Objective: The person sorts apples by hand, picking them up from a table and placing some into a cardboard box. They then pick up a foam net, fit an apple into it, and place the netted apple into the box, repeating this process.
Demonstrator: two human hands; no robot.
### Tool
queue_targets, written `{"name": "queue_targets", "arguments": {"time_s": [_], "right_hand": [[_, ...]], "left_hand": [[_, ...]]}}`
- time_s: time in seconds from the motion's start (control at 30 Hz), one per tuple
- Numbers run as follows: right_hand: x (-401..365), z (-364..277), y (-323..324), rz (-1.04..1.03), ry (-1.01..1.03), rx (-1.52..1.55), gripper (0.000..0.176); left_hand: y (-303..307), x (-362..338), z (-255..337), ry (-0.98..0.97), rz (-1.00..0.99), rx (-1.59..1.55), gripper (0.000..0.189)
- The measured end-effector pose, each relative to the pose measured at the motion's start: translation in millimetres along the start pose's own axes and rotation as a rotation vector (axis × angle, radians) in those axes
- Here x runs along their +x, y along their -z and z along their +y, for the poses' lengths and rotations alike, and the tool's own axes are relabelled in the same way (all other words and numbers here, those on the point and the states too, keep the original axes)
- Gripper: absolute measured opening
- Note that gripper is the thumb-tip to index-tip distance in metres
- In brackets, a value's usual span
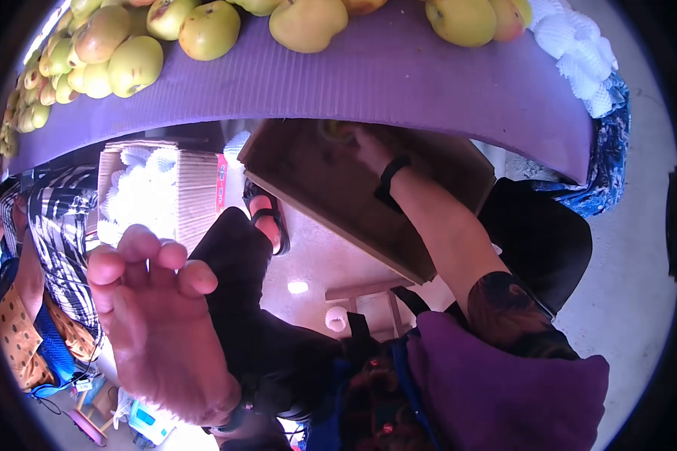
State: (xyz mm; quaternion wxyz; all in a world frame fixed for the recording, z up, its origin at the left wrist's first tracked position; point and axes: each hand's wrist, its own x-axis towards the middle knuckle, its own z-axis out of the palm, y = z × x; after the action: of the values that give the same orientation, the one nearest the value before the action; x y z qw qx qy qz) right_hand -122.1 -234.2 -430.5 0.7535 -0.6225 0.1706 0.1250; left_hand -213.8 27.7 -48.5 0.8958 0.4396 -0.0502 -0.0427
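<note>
The right hand (370, 150) reaches down into a cardboard box (335, 207) beneath the purple-covered table (338, 86), beside a dim, blurred yellowish-green apple (338, 131); whether it grips the fruit is unclear. The left hand (162, 331) is raised, palm up. Yellow-green apples (135, 66) line the table near white foam nets (575, 56). Another carton (195, 192), left, holds more nets. A seated person's checked trousers (64, 225) show at far left.

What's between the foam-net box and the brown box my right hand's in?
The head view shows a white net, a red strip and a sandaled foot between the foam-net box and the brown box.
</note>
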Motion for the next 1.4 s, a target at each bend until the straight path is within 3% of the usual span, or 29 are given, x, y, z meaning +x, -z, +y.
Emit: {"name": "queue_targets", "arguments": {"time_s": [0.07,0.17,0.73,0.9,0.93,1.0,1.07,1.1,1.17,1.27,1.4], "right_hand": [[5,-4,3,-0.015,-0.047,0.223,0.041],[21,-1,8,0.033,-0.067,0.321,0.041],[77,9,20,-0.023,-0.086,0.434,0.038],[90,16,21,-0.044,-0.102,0.452,0.038],[96,17,17,-0.014,-0.159,0.471,0.042],[100,24,23,0.022,-0.215,0.493,0.048],[98,29,37,-0.236,-0.167,0.633,0.055],[94,21,31,-0.233,-0.165,0.633,0.055],[76,-4,6,-0.040,-0.168,0.366,0.055],[61,-8,-1,-0.055,0.009,0.380,0.049],[68,-4,1,-0.061,-0.035,0.384,0.048]], "left_hand": [[-3,0,-2,0.024,0.029,-0.017,0.020],[-12,0,-3,0.041,0.092,0.008,0.018],[-24,14,-12,0.093,0.179,0.060,0.010],[-20,17,9,0.371,0.295,0.204,0.019],[-23,14,5,0.373,0.293,0.207,0.019],[-37,19,-15,0.165,0.297,0.098,0.018],[-37,19,-18,0.150,0.263,0.114,0.018],[-37,18,-19,0.131,0.235,0.130,0.019],[-38,18,-17,0.156,0.252,0.125,0.019],[-35,17,-13,0.192,0.266,0.110,0.020],[-37,20,-17,0.184,0.248,0.100,0.020]]}}
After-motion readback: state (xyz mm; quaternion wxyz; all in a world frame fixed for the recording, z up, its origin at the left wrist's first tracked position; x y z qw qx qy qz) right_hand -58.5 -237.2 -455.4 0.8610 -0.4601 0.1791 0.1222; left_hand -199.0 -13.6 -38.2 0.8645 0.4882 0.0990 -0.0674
